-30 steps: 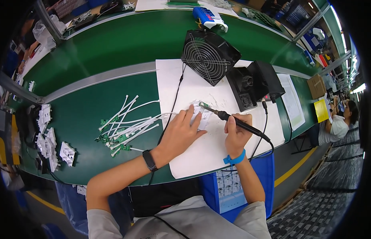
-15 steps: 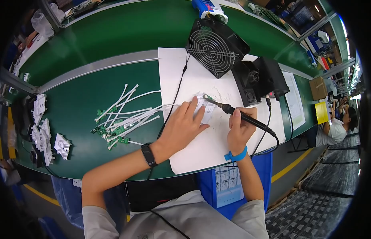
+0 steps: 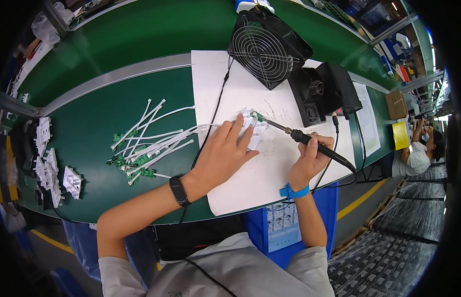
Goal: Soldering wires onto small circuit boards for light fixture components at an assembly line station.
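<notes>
On the white sheet lies a white plastic housing (image 3: 254,140) with a small green circuit board (image 3: 257,116) at its far end. My left hand (image 3: 221,157) holds the housing down, its index and middle fingers on it and the thumb stretched out over the sheet. A soldering iron (image 3: 309,142) is gripped in my right hand (image 3: 310,161) like a pen. Its metal tip reaches left to the board's edge; whether it touches is too small to tell. Left of my left hand lie several green boards with white cables (image 3: 156,147), one cable running toward my fingers.
A black fan (image 3: 262,49) stands behind the white sheet (image 3: 235,195). A black soldering station (image 3: 334,91) and iron holder (image 3: 309,106) stand to the right. White plastic housings (image 3: 49,173) lie at the far left. A co-worker (image 3: 418,158) sits at right.
My right hand and the soldering iron have shifted right, so more of the metal shaft and the green board shows. My left hand stays on the housing. The view has shifted slightly.
</notes>
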Action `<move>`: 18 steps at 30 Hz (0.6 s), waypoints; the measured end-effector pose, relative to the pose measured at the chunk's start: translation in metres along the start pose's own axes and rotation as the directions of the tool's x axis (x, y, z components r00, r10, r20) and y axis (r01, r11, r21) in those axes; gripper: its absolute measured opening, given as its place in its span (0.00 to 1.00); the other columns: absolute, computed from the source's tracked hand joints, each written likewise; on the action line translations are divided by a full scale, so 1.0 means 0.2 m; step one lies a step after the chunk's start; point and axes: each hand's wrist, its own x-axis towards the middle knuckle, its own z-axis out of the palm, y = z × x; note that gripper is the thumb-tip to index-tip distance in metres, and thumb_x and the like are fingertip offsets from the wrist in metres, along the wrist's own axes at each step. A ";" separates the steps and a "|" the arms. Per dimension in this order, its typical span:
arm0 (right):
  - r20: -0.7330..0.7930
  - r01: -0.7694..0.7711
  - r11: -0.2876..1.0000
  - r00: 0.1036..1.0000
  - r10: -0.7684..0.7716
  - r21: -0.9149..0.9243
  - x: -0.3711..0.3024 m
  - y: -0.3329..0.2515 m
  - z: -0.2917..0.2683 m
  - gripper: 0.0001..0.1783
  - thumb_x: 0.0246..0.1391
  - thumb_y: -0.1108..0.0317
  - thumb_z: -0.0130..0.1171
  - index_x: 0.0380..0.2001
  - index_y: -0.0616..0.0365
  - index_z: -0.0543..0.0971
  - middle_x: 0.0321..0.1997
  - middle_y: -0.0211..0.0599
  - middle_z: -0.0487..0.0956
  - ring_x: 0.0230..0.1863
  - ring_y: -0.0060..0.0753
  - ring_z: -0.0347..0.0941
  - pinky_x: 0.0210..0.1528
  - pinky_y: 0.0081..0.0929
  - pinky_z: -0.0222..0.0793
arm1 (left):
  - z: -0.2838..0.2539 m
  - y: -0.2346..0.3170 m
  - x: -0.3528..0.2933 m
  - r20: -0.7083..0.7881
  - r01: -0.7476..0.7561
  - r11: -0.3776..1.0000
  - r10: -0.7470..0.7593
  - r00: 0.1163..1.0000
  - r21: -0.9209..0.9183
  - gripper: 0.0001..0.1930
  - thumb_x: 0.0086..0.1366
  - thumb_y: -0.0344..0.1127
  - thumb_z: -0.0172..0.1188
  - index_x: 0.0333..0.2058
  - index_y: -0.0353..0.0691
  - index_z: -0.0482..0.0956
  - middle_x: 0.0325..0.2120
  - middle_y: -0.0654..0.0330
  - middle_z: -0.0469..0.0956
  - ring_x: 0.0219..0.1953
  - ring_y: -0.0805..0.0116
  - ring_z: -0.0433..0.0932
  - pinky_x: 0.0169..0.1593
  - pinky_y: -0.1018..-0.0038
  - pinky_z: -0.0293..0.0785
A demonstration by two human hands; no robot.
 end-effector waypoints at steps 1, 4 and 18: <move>0.017 0.007 1.000 1.000 -0.007 -0.023 0.00 0.00 0.00 0.06 0.69 0.72 0.54 0.40 0.57 0.67 0.31 0.32 0.69 0.27 0.14 0.57 0.28 0.15 0.52 | 0.00 0.00 0.00 0.001 -0.001 1.000 0.001 1.000 -0.001 0.29 0.63 0.48 0.69 0.51 0.27 0.81 0.57 0.37 0.74 0.51 0.55 0.73 0.52 0.68 0.77; 0.033 0.014 0.998 0.999 -0.012 -0.064 0.00 0.01 0.00 0.06 0.68 0.72 0.54 0.39 0.57 0.67 0.31 0.32 0.69 0.28 0.14 0.57 0.30 0.15 0.53 | -0.01 0.00 0.00 -0.002 0.003 1.000 -0.003 1.000 -0.004 0.29 0.62 0.48 0.69 0.51 0.27 0.81 0.57 0.37 0.74 0.50 0.55 0.73 0.52 0.68 0.77; 0.015 0.020 0.969 1.000 -0.017 -0.244 0.01 0.00 0.00 0.06 0.68 0.70 0.54 0.37 0.59 0.68 0.32 0.34 0.71 0.31 0.17 0.60 0.35 0.19 0.58 | 0.00 -0.01 0.01 -0.025 -0.007 1.000 0.006 1.000 -0.008 0.29 0.61 0.47 0.70 0.51 0.27 0.81 0.56 0.38 0.74 0.50 0.55 0.73 0.50 0.68 0.77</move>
